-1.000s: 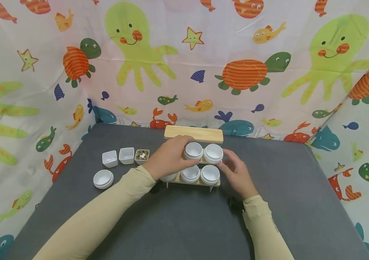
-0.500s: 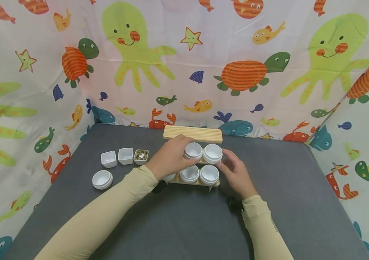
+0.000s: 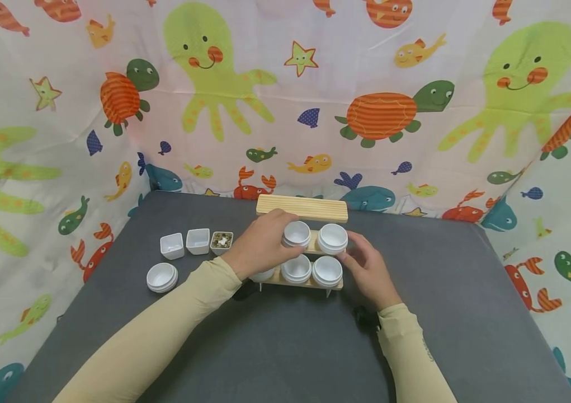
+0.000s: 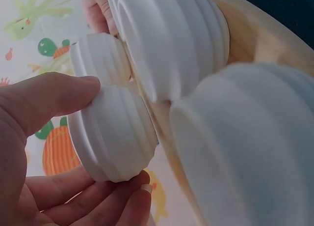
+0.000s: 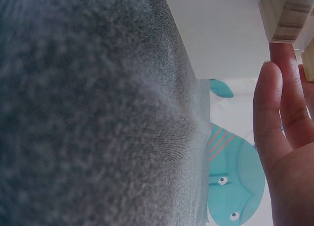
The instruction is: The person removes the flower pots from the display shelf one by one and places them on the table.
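My left hand grips a small white ribbed bowl on the middle shelf of a wooden tiered rack. In the left wrist view its thumb lies on the near side of that bowl, with fingers curled below. Beside it stands a second white bowl, with a strip of wood showing between the two. My right hand holds the right end of the middle shelf, thumb in front and fingers behind; the bowl partly hides these fingers. Three more bowls line the lowest shelf, the left one partly covered.
Above and behind is the rack's bare top shelf. To the left, two white square dishes stand beside a square dish with small mixed pieces. A round white bowl stack sits in front of them. A printed curtain surrounds the grey table.
The bowl in my left hand has shifted slightly left along the middle shelf, widening the gap to its neighbour. My right hand stays at the shelf's end.
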The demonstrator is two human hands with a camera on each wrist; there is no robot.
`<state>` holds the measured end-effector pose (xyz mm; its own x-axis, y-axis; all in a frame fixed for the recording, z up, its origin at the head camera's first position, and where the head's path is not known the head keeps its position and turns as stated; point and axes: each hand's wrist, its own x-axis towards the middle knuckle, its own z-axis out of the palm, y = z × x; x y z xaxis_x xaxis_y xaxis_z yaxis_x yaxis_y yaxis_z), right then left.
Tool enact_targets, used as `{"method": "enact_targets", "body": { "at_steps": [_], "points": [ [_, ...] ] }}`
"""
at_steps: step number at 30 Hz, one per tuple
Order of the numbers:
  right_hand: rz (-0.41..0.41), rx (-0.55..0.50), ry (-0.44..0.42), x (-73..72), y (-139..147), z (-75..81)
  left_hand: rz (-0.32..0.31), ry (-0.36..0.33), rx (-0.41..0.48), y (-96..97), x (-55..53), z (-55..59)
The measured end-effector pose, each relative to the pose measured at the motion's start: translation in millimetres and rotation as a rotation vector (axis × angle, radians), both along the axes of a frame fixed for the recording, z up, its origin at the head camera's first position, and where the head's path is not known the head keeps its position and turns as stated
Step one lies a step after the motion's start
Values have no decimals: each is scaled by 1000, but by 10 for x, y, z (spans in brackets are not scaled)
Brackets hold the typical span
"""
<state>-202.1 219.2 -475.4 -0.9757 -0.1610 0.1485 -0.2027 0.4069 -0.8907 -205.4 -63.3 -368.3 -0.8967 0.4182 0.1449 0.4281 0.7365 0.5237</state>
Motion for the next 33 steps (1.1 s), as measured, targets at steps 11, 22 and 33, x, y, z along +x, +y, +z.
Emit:
{"method": "enact_targets", "body": {
  "at_steps": [11, 22, 33],
  "points": [
    [-11, 13, 18, 53, 65, -40, 60, 39, 13, -449, 129, 77],
    [-17, 4, 10, 36, 65, -53, 201, 33, 43, -1079, 244, 27],
    [-1, 1, 17, 26, -28, -54, 296, -48, -43, -1534, 429, -268]
  ]
}}
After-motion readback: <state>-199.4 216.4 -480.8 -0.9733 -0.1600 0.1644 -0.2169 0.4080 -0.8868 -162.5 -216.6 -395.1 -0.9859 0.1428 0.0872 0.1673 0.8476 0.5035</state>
